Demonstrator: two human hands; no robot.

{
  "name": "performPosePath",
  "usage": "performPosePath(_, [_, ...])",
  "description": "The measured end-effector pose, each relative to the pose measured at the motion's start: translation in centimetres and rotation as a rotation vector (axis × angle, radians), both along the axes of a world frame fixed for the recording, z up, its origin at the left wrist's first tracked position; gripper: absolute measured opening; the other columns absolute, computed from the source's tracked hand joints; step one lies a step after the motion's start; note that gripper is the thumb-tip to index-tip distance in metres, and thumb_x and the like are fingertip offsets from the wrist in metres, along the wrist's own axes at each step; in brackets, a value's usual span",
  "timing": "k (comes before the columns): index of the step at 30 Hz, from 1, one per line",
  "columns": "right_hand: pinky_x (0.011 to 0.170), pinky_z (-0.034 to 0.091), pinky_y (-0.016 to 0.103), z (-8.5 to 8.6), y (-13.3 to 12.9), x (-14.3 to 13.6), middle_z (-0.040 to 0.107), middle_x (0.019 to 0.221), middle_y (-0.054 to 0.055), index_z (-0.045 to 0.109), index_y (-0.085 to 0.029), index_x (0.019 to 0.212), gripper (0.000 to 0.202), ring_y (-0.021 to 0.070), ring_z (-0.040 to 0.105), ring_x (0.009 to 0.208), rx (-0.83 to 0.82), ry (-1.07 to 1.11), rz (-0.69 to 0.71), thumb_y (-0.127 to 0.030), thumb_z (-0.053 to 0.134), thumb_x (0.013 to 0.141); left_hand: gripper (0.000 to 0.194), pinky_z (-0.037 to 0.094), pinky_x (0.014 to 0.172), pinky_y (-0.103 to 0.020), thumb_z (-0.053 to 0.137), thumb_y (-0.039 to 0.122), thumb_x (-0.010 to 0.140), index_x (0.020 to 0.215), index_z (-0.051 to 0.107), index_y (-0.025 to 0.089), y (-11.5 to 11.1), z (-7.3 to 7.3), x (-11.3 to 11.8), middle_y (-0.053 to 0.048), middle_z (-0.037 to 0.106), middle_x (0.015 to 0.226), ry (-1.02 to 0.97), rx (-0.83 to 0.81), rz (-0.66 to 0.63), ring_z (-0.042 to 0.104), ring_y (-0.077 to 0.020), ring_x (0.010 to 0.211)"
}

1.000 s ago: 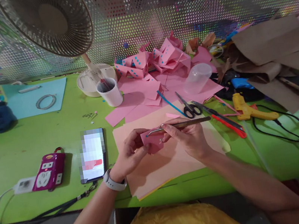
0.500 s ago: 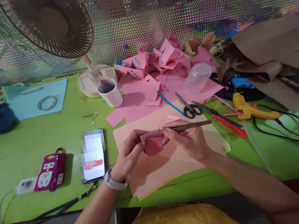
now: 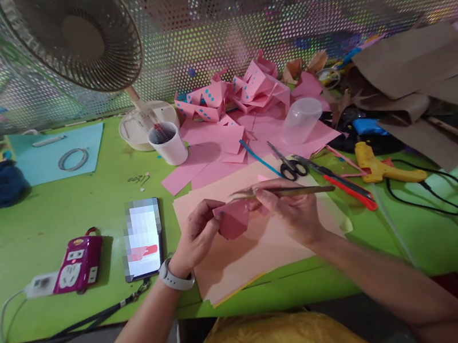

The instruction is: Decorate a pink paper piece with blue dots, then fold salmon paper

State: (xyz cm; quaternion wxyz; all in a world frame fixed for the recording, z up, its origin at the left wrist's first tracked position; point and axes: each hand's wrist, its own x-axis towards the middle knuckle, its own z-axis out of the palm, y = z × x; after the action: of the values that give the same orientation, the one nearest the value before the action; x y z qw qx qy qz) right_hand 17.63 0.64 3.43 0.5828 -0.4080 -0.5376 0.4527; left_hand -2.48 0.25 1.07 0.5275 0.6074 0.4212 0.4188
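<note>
My left hand (image 3: 199, 233) pinches the left edge of a small folded pink paper piece (image 3: 234, 220) above a stack of peach paper sheets (image 3: 228, 276). In my right hand (image 3: 294, 213) is a pair of metal tweezers (image 3: 301, 189), with the tips pointing left just over the top of the pink piece. A small blue dot shows on the pink paper beside my left thumb. My right fingertips are close to the paper's right side; I cannot tell whether they touch it.
Scissors (image 3: 293, 169), a red cutter knife (image 3: 352, 192) and a yellow glue gun (image 3: 370, 163) lie to the right. Dotted pink paper shapes (image 3: 259, 85) pile up behind. A phone (image 3: 142, 237), a purple power socket (image 3: 77, 264), a white cup (image 3: 168, 144) and a fan (image 3: 81, 38) are leftward.
The tweezers have shifted right, and their tips have risen off the blue dot on the pink paper. More of the pink piece's face shows now. My left hand stays almost in place.
</note>
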Motion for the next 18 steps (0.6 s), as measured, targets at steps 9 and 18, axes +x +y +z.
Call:
performPosePath(9, [0.103, 0.052, 0.044, -1.5, 1.2, 1.1, 0.077, 0.098, 0.004, 0.057, -0.026, 0.135, 0.037, 0.0188, 0.073, 0.094, 0.388, -0.516, -0.062, -0.036, 0.049, 0.101, 0.019, 0.041, 0.058, -0.023, 0.055, 0.033, 0.093, 0.098, 0.063, 0.017, -0.1, 0.1, -0.2, -0.001, 0.059, 0.076, 0.008, 0.024, 0.018, 0.051, -0.0121, 0.064])
performPosePath(18, [0.111, 0.043, 0.045, -2.4, 1.8, 1.3, 0.07, 0.086, 0.001, 0.048, -0.025, 0.144, 0.044, 0.0145, 0.067, 0.082, 0.689, -0.846, 0.023, -0.02, 0.043, 0.101, 0.017, 0.042, 0.062, -0.025, 0.055, 0.031, 0.091, 0.098, 0.064, 0.017, 0.1, 0.0, -0.2, -0.002, 0.062, 0.08, 0.036, 0.065, 0.053, 0.053, -0.0137, 0.069])
